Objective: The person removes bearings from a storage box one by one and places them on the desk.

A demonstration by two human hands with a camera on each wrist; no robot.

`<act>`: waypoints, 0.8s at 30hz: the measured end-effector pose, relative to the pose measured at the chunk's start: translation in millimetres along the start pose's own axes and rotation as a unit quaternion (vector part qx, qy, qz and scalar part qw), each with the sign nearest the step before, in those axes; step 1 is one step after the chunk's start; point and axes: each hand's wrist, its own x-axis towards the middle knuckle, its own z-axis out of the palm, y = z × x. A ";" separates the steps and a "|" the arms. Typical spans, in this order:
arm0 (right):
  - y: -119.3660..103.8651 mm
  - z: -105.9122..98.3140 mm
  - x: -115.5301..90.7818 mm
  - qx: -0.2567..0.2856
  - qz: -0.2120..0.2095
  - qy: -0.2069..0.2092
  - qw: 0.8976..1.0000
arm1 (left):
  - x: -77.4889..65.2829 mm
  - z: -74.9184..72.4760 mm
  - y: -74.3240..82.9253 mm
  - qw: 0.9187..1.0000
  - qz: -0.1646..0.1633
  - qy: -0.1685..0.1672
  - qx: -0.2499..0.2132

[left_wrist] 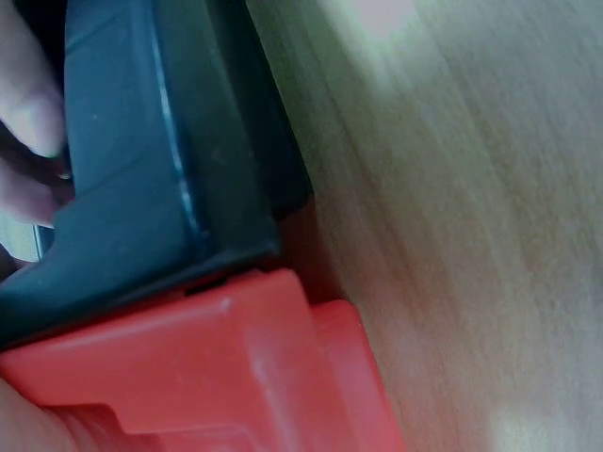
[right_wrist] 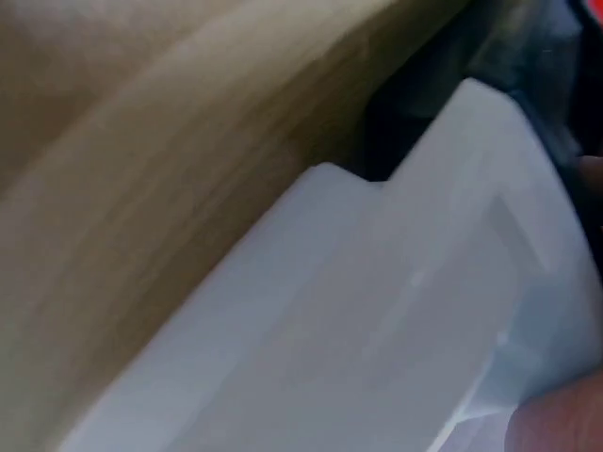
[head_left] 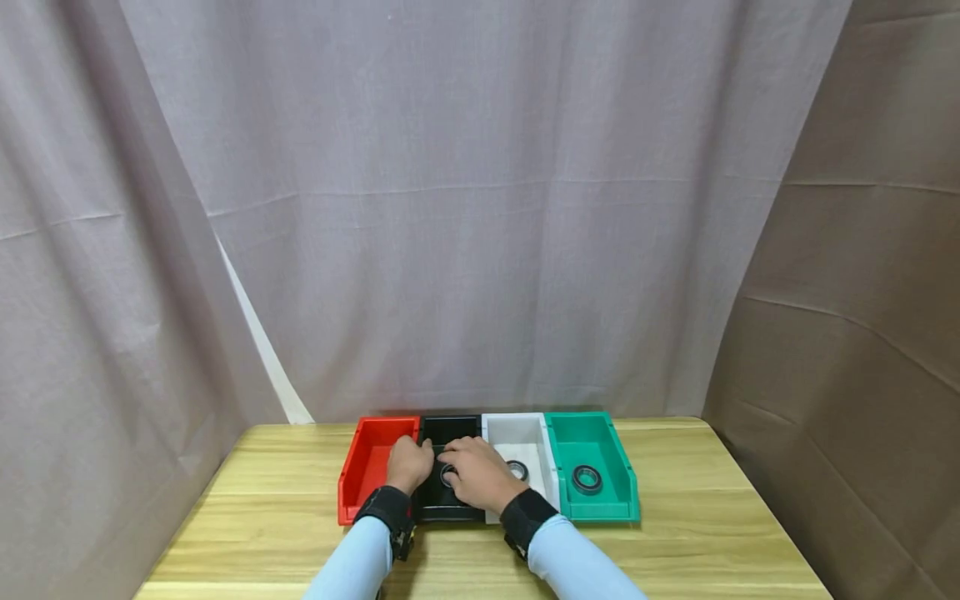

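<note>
My left hand [head_left: 408,465] hovers where the red bin [head_left: 351,483] and the black bin [head_left: 450,512] meet, its fingertips hidden from the head view. From the right, my right hand [head_left: 480,473] reaches over the white bin [head_left: 551,483] into the black one. Its thumb and forefinger stand apart around a dark ring-shaped bearing [head_left: 446,471], partly covered by the hand; I cannot tell whether they grip it. In the left wrist view, fingertips [left_wrist: 38,122] show just inside the black bin's wall [left_wrist: 132,169].
A second bearing [head_left: 517,470] lies in the white bin, and another bearing [head_left: 587,479] in the green bin [head_left: 632,496] at the right end. The bins stand side by side on a wooden table [head_left: 705,517]. Grey curtains [head_left: 480,208] hang behind and beside it.
</note>
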 end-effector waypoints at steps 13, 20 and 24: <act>-11.3 10.4 16.0 -0.195 0.018 -0.032 0.980 | -13.7 -10.6 10.3 1.000 0.003 0.003 -0.006; -13.1 12.4 15.5 -0.197 0.021 -0.034 0.980 | -21.7 -15.4 16.0 1.000 -0.017 -0.001 -0.007; -12.7 10.0 15.1 -0.201 0.022 -0.033 0.979 | -17.4 -10.7 13.0 1.000 -0.021 -0.004 -0.003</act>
